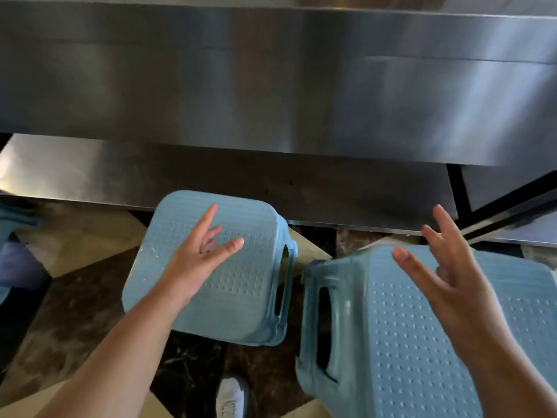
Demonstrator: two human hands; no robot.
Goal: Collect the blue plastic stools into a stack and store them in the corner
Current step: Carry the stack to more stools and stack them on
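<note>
Two blue plastic stools stand on the floor below me, seats dotted with small bumps. The left stool (241, 297) looks like a nested stack, with layered rims along its right edge. The right stool (391, 342) is nearer to me and larger in view. My left hand (200, 254) hovers over the left stool's seat with fingers spread, holding nothing. Above the right stool's seat, my right hand (446, 267) is raised with fingers apart and empty.
A stainless steel counter (271, 86) with a lower steel shelf (211, 179) fills the view ahead, close behind the stools. The floor (75, 242) is beige and dark marble tile. My white shoe (232, 396) is at the bottom. Something blue (15, 218) sits at the left edge.
</note>
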